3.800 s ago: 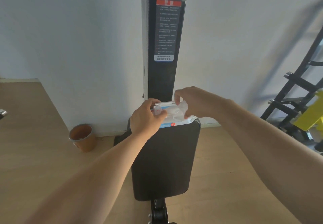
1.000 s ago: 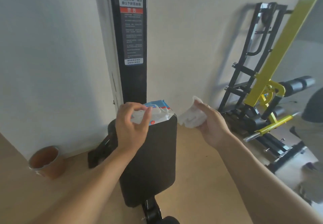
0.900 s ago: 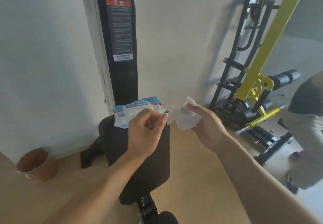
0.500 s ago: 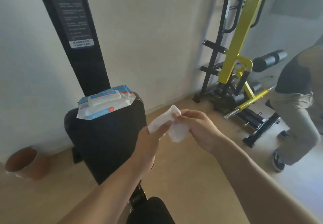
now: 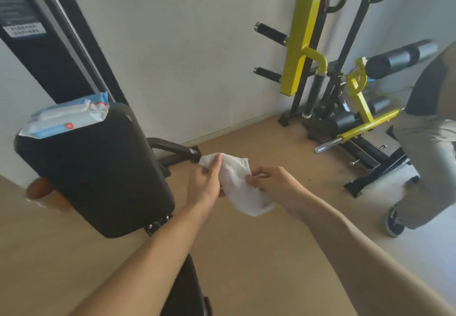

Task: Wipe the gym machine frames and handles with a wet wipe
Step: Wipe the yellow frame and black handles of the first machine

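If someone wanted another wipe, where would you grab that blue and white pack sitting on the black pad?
Probably by its long sides, coming down from above. The wipe pack lies flat on the top edge of the black pad, lid up, overhanging slightly. Its soft body would likely give, so grip lightly. Both hands are busy: left hand and right hand hold the wet wipe.

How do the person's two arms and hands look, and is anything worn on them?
Both forearms are bare as far as the view shows: no sleeves. The left hand and the right hand wear no gloves; no watch, ring or bracelet shows.
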